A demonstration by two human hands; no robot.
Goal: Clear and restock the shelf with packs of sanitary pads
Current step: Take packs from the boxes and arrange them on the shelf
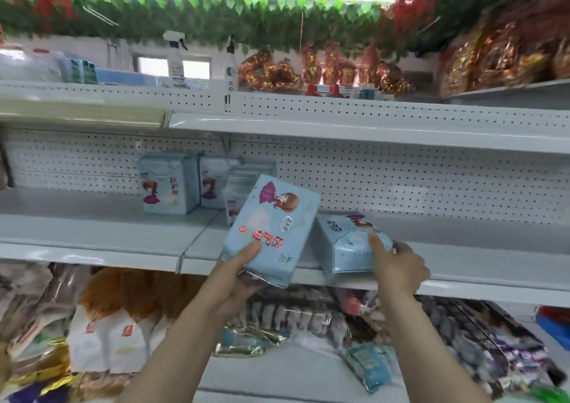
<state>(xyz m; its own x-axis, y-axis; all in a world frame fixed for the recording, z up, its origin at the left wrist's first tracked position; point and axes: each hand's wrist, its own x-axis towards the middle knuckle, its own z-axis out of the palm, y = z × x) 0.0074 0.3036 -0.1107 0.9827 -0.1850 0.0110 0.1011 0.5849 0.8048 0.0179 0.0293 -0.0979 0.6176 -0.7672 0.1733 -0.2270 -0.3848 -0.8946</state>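
Pad pack (271, 227) gripped by L hand (234, 282), upside down, long axis up-right; R hand (398, 267) clasps 2nd pack (348, 245) on shelf (92, 227).

A small shop aisle.
White metal shelves (92, 227) with perforated back panels (401, 186) run in tiers, carrying goods in retail wrapping: matching blue packs (168, 186) stood side by side, spray bottles (176, 60) and red-gold foil ornaments (271, 74) up top, bagged goods (117, 334) crowded below. A plastic leaf garland (216, 11) hangs overhead.

pale blue packs (271, 227), white perforated shelf (401, 180).
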